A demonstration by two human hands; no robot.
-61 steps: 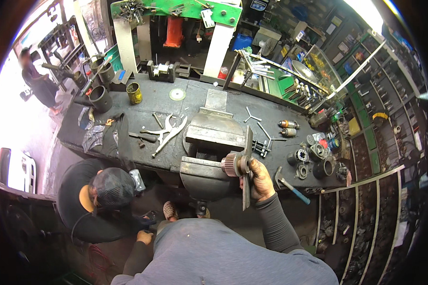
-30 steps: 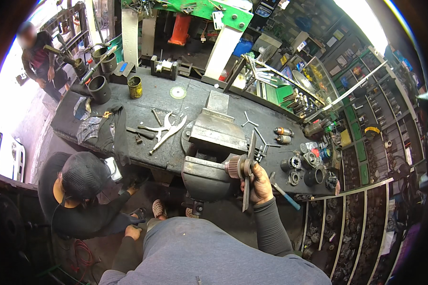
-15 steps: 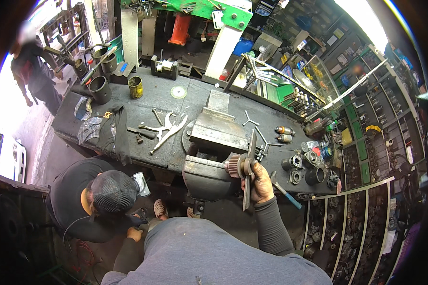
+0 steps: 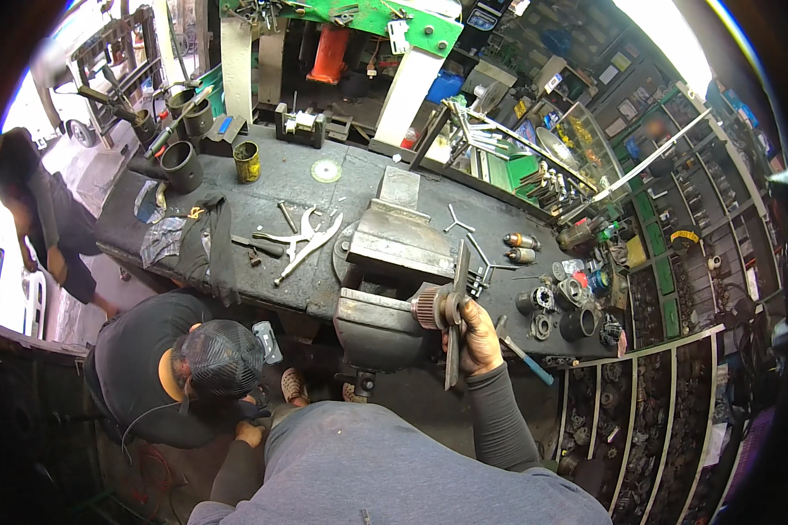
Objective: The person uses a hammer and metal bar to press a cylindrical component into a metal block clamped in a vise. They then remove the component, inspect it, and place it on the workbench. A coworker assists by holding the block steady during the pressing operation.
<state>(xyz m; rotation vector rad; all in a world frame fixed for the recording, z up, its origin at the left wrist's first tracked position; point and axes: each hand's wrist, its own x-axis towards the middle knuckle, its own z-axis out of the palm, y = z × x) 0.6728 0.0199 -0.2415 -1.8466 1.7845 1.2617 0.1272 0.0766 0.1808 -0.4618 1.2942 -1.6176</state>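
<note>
My right hand [image 4: 480, 339] is closed around the end of a ribbed steel gear [image 4: 428, 308], beside a long flat metal bar [image 4: 454, 350] that stands crosswise at the gear's collar. The gear lies at the right end of the front jaw of a large bench vise [image 4: 385, 319]; a dark gap shows between the jaws. Whether the gear touches the jaw I cannot tell. Low beside my thigh rests my left hand [image 4: 250, 432], its fingers mostly hidden. A hammer [image 4: 528, 360] with a blue handle lies right of my right hand.
Locking pliers [image 4: 309, 245] and a dark cloth [image 4: 223, 249] lie on the bench left of the vise. Ring-shaped metal parts [image 4: 578, 324] crowd its right end. A crouching person in a cap [image 4: 221, 357], near a phone [image 4: 268, 342], is close at my left; another person [image 4: 48, 219] bends behind.
The person at far left has come nearer and bent down toward the crouching person. The crouching person's head and the phone have shifted slightly. My hands and the gear look nearly unmoved.
</note>
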